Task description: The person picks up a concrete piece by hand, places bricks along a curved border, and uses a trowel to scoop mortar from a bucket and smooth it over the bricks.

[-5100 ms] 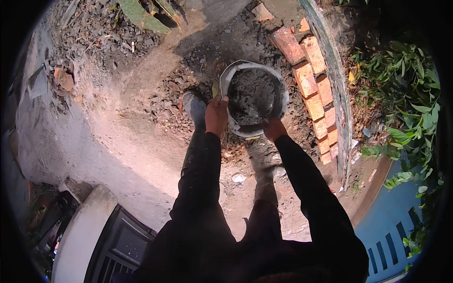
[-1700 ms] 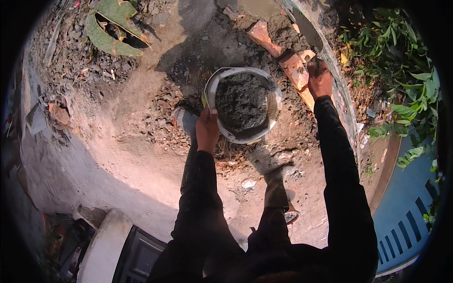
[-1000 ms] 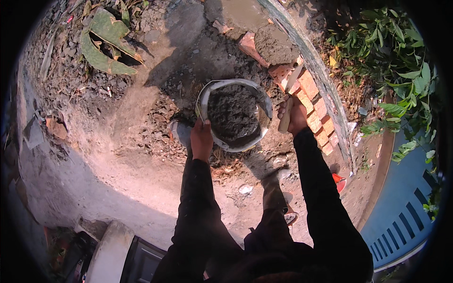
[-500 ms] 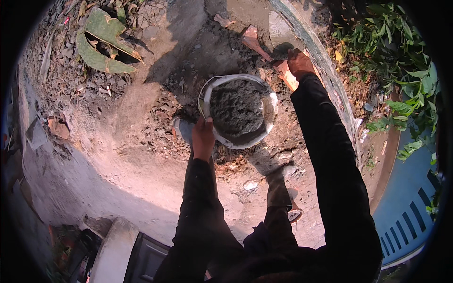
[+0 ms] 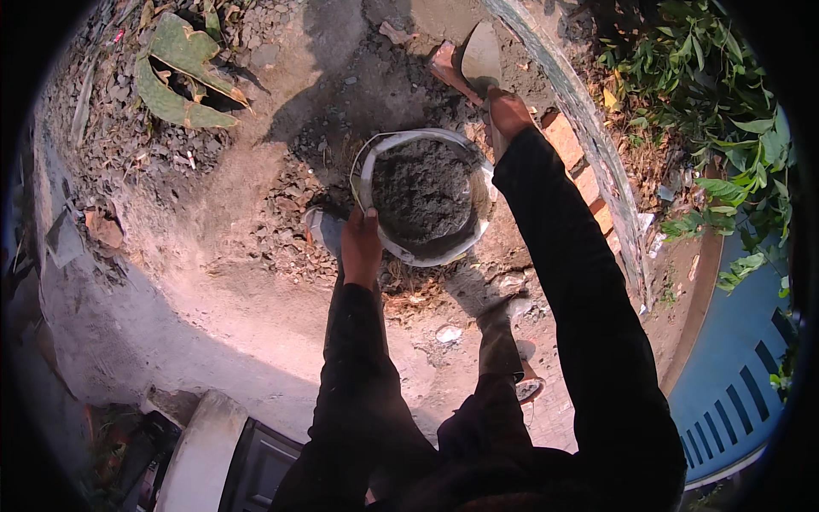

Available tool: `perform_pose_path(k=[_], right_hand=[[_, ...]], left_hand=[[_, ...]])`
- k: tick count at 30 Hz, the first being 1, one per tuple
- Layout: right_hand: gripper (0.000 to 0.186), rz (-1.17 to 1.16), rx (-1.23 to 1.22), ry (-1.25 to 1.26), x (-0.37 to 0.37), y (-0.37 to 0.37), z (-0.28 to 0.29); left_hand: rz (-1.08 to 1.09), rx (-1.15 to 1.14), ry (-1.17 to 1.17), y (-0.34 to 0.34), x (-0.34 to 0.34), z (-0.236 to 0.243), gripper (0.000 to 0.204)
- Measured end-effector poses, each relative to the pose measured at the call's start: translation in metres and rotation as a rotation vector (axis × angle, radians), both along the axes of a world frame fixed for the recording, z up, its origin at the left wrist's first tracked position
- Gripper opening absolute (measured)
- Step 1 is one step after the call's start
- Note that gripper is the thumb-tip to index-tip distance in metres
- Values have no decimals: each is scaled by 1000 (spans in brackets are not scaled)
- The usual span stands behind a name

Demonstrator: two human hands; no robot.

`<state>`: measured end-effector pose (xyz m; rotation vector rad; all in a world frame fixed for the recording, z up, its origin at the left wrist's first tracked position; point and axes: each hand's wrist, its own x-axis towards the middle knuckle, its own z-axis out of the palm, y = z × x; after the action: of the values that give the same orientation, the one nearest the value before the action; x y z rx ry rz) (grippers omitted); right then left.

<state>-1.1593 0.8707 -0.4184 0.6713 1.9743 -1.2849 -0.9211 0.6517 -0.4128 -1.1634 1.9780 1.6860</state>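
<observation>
A white bucket full of grey mortar stands on the rough ground in front of me. My left hand is closed on its near left rim, close to the thin wire handle. Beyond the bucket to the right, my right hand is wrapped round the handle of a trowel. The pointed trowel blade extends away from me, its flat face showing. Just left of the blade lies a broken reddish brick piece. Orange bricks sit in a row beside my right forearm.
A low, weathered wall edge curves along the right, with leafy plants past it. A blue slotted panel is at lower right. Rubble and a large dry green leaf lie at far left. My boot is near the bucket.
My right hand has moved left from over the bricks, and the trowel blade has swung left with it, in front of the broken brick piece. My left hand stays on the bucket rim.
</observation>
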Motion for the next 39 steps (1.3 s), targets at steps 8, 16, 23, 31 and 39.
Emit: perform_pose_path(k=[8, 16, 23, 31, 39], right_hand=[[48, 725, 813, 372, 69, 155, -12], [30, 1056, 781, 228, 205, 89, 45], [34, 1128, 197, 135, 231, -14, -51], [32, 472, -243, -108, 203, 31, 43], [33, 638, 559, 703, 37, 27, 32]], left_hand=[[35, 116, 93, -6, 19, -24, 24], [53, 140, 151, 3, 22, -24, 21], [4, 160, 89, 7, 25, -27, 19], [186, 250, 167, 3, 30, -32, 19], [68, 91, 37, 2, 15, -9, 37]])
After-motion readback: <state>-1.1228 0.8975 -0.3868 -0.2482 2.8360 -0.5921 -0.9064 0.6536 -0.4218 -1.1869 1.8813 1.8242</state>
